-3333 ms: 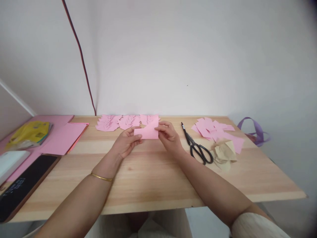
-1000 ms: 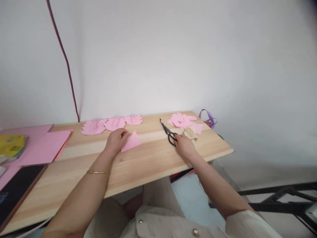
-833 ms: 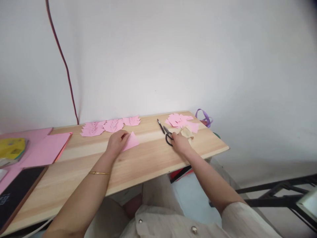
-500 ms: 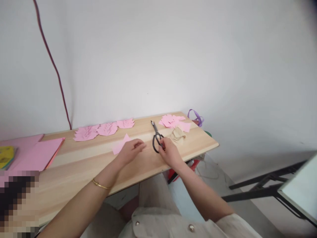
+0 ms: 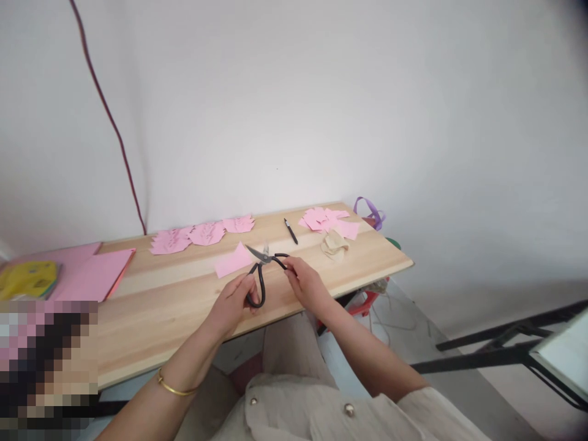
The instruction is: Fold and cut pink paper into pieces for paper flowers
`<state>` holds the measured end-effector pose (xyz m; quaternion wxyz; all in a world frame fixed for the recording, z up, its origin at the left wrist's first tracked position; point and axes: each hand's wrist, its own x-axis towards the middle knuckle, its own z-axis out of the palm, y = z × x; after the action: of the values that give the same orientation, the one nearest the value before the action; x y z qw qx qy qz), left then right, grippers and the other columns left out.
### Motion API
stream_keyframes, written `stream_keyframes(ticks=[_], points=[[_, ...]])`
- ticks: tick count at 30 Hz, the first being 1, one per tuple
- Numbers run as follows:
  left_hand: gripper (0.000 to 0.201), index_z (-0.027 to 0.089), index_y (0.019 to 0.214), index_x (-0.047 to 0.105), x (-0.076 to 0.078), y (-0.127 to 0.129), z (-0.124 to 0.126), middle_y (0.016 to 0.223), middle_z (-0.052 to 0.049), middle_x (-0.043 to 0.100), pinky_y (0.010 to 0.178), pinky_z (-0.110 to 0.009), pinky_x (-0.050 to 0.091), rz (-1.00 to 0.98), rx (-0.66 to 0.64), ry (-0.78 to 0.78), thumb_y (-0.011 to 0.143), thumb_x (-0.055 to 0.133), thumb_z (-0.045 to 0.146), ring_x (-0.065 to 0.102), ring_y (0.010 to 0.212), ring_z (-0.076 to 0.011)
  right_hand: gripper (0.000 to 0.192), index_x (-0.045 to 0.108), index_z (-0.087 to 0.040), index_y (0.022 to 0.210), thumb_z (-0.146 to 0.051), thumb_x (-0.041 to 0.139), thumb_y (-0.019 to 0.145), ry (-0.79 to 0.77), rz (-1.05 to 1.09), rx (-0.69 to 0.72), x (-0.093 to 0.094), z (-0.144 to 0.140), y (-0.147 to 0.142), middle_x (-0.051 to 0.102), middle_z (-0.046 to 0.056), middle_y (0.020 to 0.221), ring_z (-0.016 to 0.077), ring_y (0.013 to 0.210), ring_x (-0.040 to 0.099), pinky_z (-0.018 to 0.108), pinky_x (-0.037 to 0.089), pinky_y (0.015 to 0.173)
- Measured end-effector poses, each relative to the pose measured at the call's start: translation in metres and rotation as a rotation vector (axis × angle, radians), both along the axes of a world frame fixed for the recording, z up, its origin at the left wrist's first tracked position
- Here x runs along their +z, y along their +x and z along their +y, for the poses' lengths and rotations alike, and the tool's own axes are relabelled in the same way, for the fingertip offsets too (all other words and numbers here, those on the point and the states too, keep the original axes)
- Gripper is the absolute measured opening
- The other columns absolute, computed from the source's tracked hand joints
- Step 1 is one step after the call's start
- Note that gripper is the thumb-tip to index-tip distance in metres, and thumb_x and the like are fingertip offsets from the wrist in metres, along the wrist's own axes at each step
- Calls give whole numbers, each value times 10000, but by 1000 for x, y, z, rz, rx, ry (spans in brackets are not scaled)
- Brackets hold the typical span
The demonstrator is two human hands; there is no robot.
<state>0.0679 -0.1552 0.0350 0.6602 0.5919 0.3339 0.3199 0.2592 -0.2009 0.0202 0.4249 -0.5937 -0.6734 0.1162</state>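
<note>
A pair of black-handled scissors (image 5: 265, 258) is held between my two hands above the wooden table, its blades pointing up and left. My left hand (image 5: 235, 301) grips one handle loop, and my right hand (image 5: 305, 282) has the other, so the handles are spread apart. Just beyond the left hand a pink paper piece (image 5: 233, 261) lies flat, partly behind the scissors. Farther back rests a black pen (image 5: 291, 231). Some fingertips of both hands are hidden behind the handles.
Cut pink paper shapes (image 5: 202, 233) lie along the wall. Pink scraps (image 5: 324, 218) and a crumpled beige piece (image 5: 335, 244) are at the right. Large pink sheets (image 5: 92, 272) with a yellow item (image 5: 30, 278) lie at the left. The table edge (image 5: 367, 283) runs close to my right arm.
The scissors have come left from beside the pen and their handles have spread. My left hand, formerly empty near the pink paper, now grips one loop.
</note>
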Motion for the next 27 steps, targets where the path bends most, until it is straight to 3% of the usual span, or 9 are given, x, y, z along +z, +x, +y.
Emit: stream_keyframes(ticks=[4,7,9,12,15,19,23,25,27], points=[[365,186,596,438,10,-12,-12,571,10,488,471,-279,426,-143,-93,-187,802,497,481,458,478,-115,216,576,-200,1013,-209,390,903,122,-117,11,1,6,7,621,85,990,195,929,552,345,416,835],[332,175,637,464,11,-5,-19,646,-6,519,519,-283,464,-227,-22,-214,795,533,458,490,549,-117,202,606,-204,967,-258,425,894,252,-75,-165,7,6,1,578,108,1056,222,1033,510,381,391,905],[307,162,677,505,8,5,-23,713,-23,543,579,-286,494,-234,62,-181,788,554,444,523,634,-128,213,600,-192,974,-305,440,888,227,15,-203,12,4,-7,571,115,1042,224,1022,512,374,400,894],[332,158,723,528,-1,20,-25,739,-27,550,642,-301,516,-177,129,-73,791,530,483,533,676,-136,275,568,-187,1006,-364,378,914,-47,175,66,16,1,-17,605,65,895,170,836,559,305,444,766],[343,166,787,540,-11,29,-25,734,-30,557,637,-290,511,-32,64,55,803,494,506,545,667,-145,288,540,-193,941,-391,331,923,-266,306,255,14,-2,-22,546,-7,693,130,648,518,260,437,634],[349,180,738,564,-19,29,-22,744,-41,579,620,-281,499,112,-71,166,813,467,507,562,680,-162,237,509,-193,893,-388,374,894,-384,506,210,4,-3,-26,495,-30,636,118,591,489,247,428,580],[342,180,731,613,-14,23,-15,734,-40,630,643,-283,471,262,-187,243,804,482,487,591,689,-177,270,510,-194,882,-416,357,892,-403,682,165,-1,-2,-27,534,-8,722,113,610,502,234,411,551],[314,178,749,636,-7,17,-3,718,-32,641,672,-283,449,343,-261,361,794,514,464,591,705,-182,262,494,-197,825,-417,368,891,-340,656,114,2,0,-22,517,-16,707,111,611,487,232,395,554],[286,179,781,648,0,7,18,774,-43,654,710,-293,436,444,-175,515,778,542,445,586,748,-193,277,464,-202,749,-415,365,897,-276,549,57,6,2,-13,446,-38,620,111,577,440,234,373,557]])
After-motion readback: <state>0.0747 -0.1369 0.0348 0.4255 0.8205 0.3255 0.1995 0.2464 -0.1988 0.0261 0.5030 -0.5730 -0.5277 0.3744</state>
